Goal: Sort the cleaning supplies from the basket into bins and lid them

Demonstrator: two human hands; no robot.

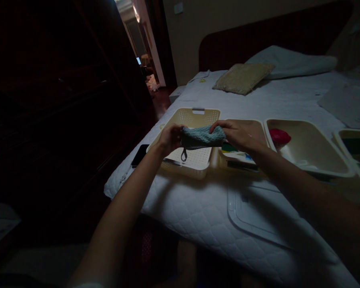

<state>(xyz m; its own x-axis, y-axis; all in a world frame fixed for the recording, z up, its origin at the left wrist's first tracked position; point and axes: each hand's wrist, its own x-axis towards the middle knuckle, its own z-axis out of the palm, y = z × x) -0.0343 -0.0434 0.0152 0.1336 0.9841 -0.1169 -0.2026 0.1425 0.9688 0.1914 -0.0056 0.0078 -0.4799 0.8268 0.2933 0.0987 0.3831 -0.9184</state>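
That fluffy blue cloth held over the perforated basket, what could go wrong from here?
1. The fluffy pale blue cloth is pinched only at its ends by the left hand and right hand, so it might slip and unfold.
2. Its dark hanging loop dangles near the perforated cream plastic basket and could snag.
3. The black phone lies close to the mattress edge and might get knocked off.

Dim bedroom, white quilted bed (198, 208), dark headboard (258, 40), lit doorway (138, 36)

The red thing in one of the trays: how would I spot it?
Start at the white quilted bed and follow the row of cream bins along its near edge. In the wide open bin just right of the right hand lies the red thing, the only bright red item there.
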